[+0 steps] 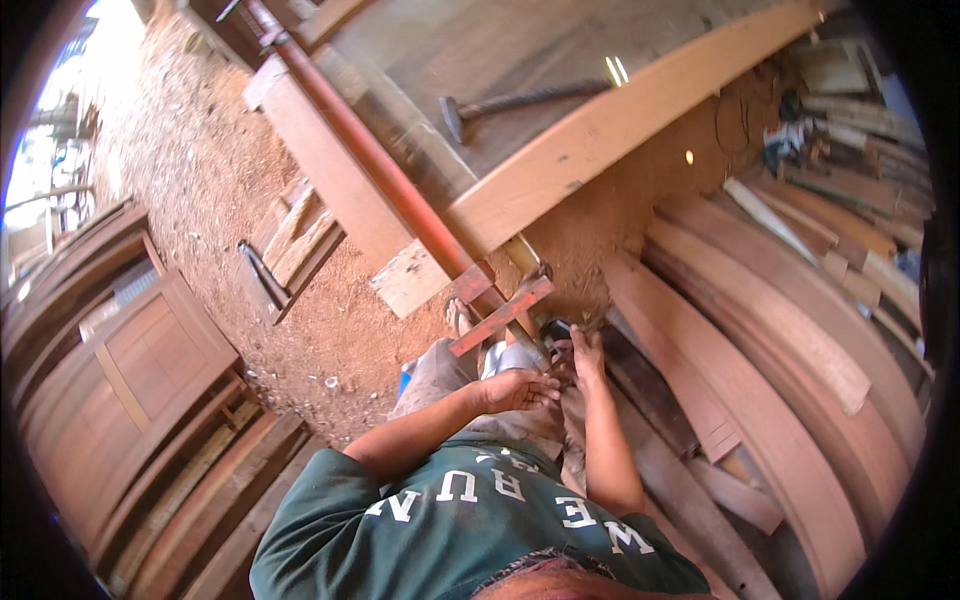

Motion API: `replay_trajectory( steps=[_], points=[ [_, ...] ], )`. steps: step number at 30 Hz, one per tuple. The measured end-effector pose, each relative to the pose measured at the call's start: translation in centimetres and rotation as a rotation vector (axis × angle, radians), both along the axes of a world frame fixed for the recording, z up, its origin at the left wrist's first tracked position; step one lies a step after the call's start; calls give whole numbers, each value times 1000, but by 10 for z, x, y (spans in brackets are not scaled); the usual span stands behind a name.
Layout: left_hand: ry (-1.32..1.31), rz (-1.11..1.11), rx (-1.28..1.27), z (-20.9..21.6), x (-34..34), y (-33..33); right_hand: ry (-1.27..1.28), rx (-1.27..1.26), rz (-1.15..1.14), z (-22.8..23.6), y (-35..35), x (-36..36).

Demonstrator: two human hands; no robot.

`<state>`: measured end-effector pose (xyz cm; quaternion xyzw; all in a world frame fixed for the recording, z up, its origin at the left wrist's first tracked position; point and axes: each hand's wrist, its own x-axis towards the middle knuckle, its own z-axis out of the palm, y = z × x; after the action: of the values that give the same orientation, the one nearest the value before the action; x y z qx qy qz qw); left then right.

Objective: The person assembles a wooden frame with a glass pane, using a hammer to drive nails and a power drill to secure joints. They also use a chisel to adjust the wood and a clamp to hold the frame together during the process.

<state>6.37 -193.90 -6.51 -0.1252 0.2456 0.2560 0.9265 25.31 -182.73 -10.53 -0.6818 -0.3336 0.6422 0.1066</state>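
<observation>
In front of my body is the screw end of a long red bar clamp (370,160), with a worn orange crosspiece (503,316). My left hand (522,389) is just below the screw, palm turned up and fingers stretched out, with nothing visible in it. My right hand (583,355) is beside it to the right, its fingers bent around or against a small dark thing I cannot make out. The clamp lies along a wooden board (335,165) at the bench's left edge. A thick wooden beam (630,120) runs from near the clamp to the upper right.
A hammer (520,102) lies on the bench top (420,50). To the right are stacked curved planks (740,400); on the left, panelled wooden doors (165,350) lie piled. Wood offcuts (300,240) rest on the dirt floor (320,340) left of the clamp.
</observation>
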Motion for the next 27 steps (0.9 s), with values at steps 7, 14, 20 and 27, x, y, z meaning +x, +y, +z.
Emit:
replay_trajectory(
  steps=[7, 14, 20, 27],
  points=[
    [186, 25, 11, -21, 25, 17, -410, 546, 485, -35, 27, 11],
    [391, -16, 125, -3, 19, 19, -511, 412, 684, 1, 47, -13],
    [534, -152, 401, 3, 10, 20, 9, -304, 405, -55, 10, -5],
    [740, -480, 562, -18, 19, 33, 327, -583, 150, -61, -96, -22]
  ],
)
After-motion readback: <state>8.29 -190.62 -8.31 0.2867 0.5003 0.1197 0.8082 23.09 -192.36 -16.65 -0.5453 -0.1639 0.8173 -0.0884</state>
